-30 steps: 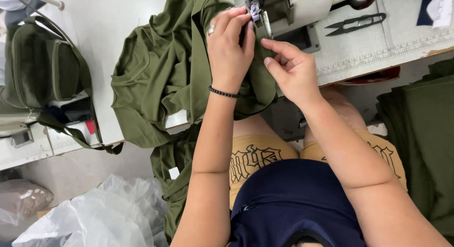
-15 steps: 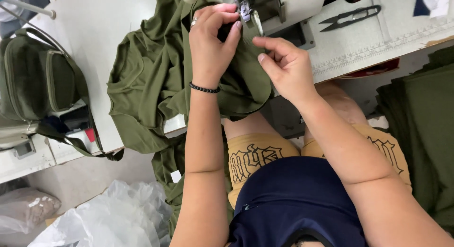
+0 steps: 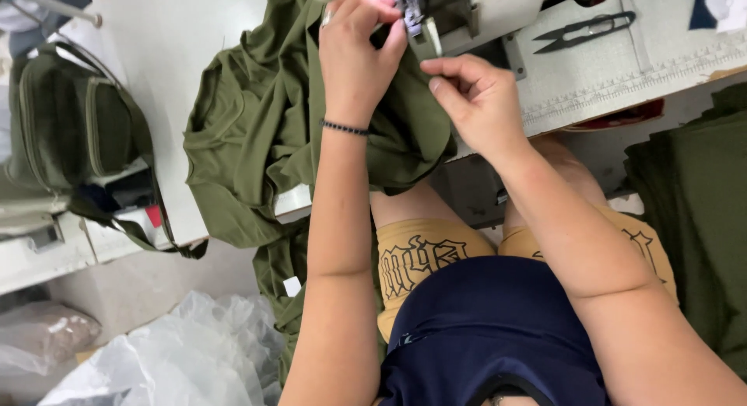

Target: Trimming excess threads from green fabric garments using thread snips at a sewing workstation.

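An olive green garment (image 3: pixel 257 134) lies bunched on the white sewing table (image 3: pixel 156 33) and hangs over its front edge. My left hand (image 3: pixel 356 56), with a ring and a dark bead bracelet, pinches the fabric right at the presser foot of the sewing machine (image 3: pixel 459 13). My right hand (image 3: pixel 478 103) is just to the right, fingers curled and pinching the fabric's edge below the foot. The needle area is partly hidden by my left fingers.
Black thread snips (image 3: pixel 583 31) lie on the table right of the machine. A green bag (image 3: pixel 70 126) sits at the left. A stack of olive fabric (image 3: pixel 700 211) is at the right. Clear plastic bags (image 3: pixel 171 351) lie on the floor.
Both hands have stayed at the presser foot, shifting slightly toward it with the fabric. The garment has bunched a little more under the machine.
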